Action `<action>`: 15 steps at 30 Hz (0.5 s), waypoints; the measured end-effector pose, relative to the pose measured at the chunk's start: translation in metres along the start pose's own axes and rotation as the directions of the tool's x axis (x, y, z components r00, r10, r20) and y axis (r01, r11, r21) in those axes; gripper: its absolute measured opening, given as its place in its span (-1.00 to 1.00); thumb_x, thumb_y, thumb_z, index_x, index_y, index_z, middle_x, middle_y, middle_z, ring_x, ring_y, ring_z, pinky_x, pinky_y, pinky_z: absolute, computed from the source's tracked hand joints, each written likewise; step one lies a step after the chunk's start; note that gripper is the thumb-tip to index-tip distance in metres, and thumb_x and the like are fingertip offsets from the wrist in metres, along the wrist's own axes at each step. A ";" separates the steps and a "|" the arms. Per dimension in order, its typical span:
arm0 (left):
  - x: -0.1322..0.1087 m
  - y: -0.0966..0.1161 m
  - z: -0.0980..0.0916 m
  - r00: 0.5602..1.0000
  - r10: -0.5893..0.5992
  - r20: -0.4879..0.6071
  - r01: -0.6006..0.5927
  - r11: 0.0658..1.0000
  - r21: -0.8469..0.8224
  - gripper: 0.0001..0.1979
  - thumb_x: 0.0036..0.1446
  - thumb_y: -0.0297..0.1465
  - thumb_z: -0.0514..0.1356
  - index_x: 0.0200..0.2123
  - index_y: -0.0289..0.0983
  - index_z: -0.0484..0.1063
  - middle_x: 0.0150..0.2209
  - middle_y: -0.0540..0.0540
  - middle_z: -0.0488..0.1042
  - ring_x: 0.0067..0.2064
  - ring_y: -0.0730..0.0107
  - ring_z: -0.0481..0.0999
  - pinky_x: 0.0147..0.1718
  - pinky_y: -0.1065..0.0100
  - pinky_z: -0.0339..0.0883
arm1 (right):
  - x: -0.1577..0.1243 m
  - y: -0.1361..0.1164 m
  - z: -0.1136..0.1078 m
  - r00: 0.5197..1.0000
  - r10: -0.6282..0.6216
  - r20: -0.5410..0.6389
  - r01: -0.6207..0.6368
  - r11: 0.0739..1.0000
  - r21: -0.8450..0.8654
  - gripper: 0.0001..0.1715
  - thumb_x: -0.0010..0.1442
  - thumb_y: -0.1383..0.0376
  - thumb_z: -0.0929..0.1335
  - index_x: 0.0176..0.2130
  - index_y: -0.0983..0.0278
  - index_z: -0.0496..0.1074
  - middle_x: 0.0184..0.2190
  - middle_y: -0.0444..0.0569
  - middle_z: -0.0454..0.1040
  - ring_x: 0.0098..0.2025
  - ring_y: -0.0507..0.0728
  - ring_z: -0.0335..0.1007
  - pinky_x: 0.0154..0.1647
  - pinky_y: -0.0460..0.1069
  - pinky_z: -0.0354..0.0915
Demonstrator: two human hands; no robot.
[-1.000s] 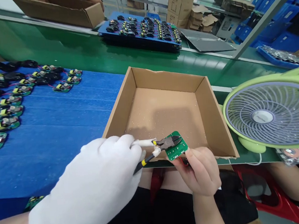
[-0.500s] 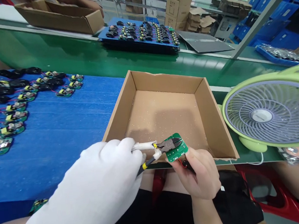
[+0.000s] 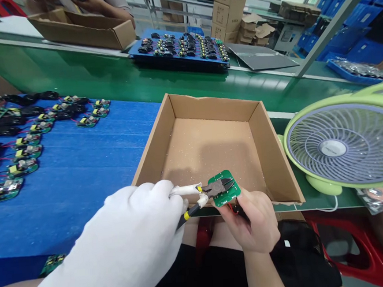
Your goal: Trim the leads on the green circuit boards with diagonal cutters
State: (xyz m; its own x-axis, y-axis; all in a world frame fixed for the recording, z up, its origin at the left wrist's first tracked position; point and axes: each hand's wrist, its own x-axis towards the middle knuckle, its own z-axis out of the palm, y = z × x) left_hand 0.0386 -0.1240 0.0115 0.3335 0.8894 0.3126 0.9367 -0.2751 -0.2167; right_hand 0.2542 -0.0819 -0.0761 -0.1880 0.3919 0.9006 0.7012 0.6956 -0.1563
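Observation:
My left hand (image 3: 126, 241), in a white glove, is closed round the handles of a pair of side cutters (image 3: 211, 189). The cutter jaws lie on a small green circuit board (image 3: 227, 193). My bare right hand (image 3: 252, 220) pinches that board from below, holding it over the near edge of an open cardboard box (image 3: 272, 155). The box floor is strewn with tiny shiny clippings.
A blue foam mat (image 3: 81, 170) at the left carries several green circuit boards (image 3: 23, 152) with black parts. A green fan (image 3: 344, 144) stands at the right. Across the green belt (image 3: 106, 75) lie a blue tray of boards (image 3: 180, 47) and another person's box (image 3: 83, 30).
The view has tilted slightly; both hands, cutters and board keep nearly the same place over the box edge.

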 end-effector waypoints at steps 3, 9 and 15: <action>0.001 0.001 -0.003 1.000 0.015 -0.011 -0.015 1.000 -0.006 -0.65 0.18 -0.66 0.06 -0.47 -0.12 0.46 -0.50 -0.12 0.41 -0.50 0.00 0.50 -0.46 0.03 0.20 | 0.000 0.001 -0.001 1.000 -0.007 0.006 0.007 1.000 -0.010 -0.70 0.47 0.35 0.52 0.15 0.30 0.52 -0.25 0.07 0.80 -0.36 0.15 0.68 -0.24 0.00 0.53; 0.003 0.001 -0.003 0.998 0.060 -0.010 -0.059 0.997 0.056 -0.62 0.18 -0.69 0.04 -0.47 -0.12 0.46 -0.51 -0.11 0.40 -0.53 0.01 0.49 -0.49 0.06 0.20 | 0.000 0.004 -0.004 0.997 -0.017 0.074 0.017 1.000 0.001 -0.55 0.41 0.37 0.56 0.22 0.24 0.47 -0.22 0.04 0.81 -0.34 0.16 0.68 -0.25 0.01 0.54; 0.007 0.003 -0.005 0.994 0.105 -0.008 -0.102 0.981 0.165 -0.61 0.13 -0.72 0.04 -0.52 -0.15 0.44 -0.54 -0.11 0.34 -0.58 0.01 0.44 -0.54 0.10 0.16 | -0.002 0.003 0.000 0.999 -0.037 0.010 0.037 0.999 -0.023 -0.67 0.46 0.38 0.52 0.16 0.27 0.48 -0.25 0.05 0.80 -0.35 0.15 0.68 -0.24 0.01 0.53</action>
State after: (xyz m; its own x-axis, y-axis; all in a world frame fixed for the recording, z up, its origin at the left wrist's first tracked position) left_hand 0.0445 -0.1201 0.0179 0.4307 0.8526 0.2960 0.8674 -0.3004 -0.3967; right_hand 0.2571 -0.0808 -0.0784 -0.2205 0.3718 0.9018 0.7097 0.6953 -0.1131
